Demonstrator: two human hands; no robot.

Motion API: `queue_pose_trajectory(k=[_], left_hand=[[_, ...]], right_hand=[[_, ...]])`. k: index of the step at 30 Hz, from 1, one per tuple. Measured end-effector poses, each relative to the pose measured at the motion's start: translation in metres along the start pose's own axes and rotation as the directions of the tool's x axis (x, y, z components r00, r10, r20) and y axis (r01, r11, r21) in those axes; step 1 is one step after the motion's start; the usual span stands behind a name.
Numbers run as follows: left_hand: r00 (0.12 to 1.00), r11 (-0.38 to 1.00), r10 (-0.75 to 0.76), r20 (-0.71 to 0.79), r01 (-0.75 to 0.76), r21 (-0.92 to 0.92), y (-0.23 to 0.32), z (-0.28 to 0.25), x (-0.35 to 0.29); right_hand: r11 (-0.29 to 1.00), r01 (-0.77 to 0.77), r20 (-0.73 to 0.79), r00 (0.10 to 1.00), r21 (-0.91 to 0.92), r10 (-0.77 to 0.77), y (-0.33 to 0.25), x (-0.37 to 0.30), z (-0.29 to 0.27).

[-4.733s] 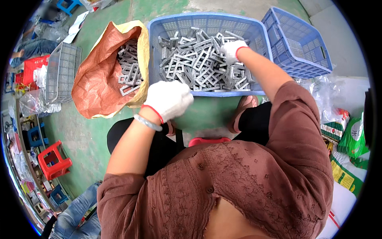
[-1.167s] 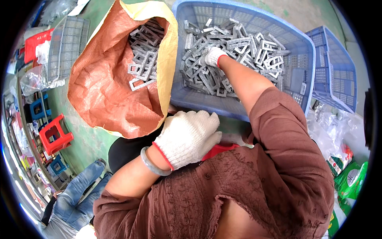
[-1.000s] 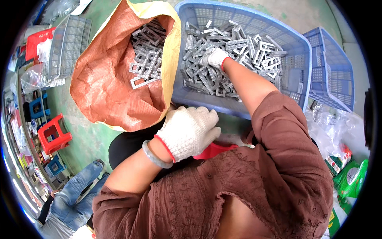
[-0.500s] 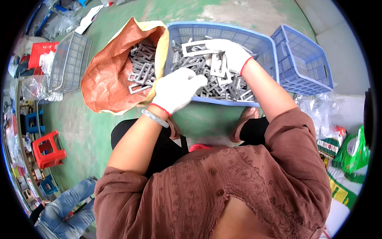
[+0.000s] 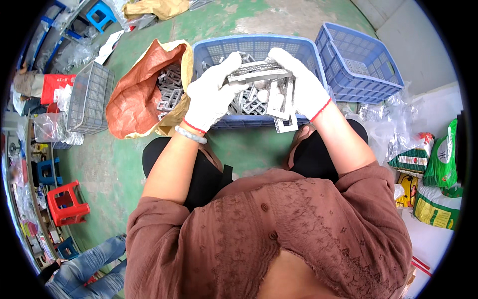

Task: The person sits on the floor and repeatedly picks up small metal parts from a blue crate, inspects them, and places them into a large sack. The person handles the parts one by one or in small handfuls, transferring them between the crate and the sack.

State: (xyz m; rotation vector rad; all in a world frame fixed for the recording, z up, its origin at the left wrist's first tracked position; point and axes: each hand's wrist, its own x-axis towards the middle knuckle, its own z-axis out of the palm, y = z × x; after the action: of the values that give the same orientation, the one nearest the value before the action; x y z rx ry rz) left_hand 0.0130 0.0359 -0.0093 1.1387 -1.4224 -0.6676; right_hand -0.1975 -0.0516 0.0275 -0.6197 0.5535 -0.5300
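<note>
The lower parts in the blue basket point(image 5: 209, 50) are hidden behind both gloved hands. Half a second ago the hands were down among the parts; now they are raised above the basket. The left hand point(image 5: 211, 92) and the right hand point(image 5: 301, 87) are each closed on an end of a stack of grey frames point(image 5: 266, 89), held between them over the basket's near rim. A brown sack point(image 5: 134, 94) lies just left of the basket.
</note>
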Motion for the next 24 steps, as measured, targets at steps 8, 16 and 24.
queue_pose_trajectory(k=[8, 16, 24], left_hand=[[0.942, 0.922, -0.335, -0.003, 0.327, -0.207, 0.027, 0.002, 0.0], [0.959, 0.955, -0.281, -0.039, 0.275, -0.115, 0.022, -0.013, 0.001], [0.926, 0.924, -0.374, -0.045, 0.367, -0.108, 0.033, -0.017, 0.001]], right_hand=[[0.999, -0.006, -0.078, 0.997, 0.048, 0.01, 0.006, -0.002, 0.005], [0.998, -0.045, -0.098, 0.994, 0.051, 0.05, 0.006, 0.008, 0.004], [0.999, -0.005, -0.128, 0.992, 0.045, 0.011, 0.008, 0.017, 0.003]])
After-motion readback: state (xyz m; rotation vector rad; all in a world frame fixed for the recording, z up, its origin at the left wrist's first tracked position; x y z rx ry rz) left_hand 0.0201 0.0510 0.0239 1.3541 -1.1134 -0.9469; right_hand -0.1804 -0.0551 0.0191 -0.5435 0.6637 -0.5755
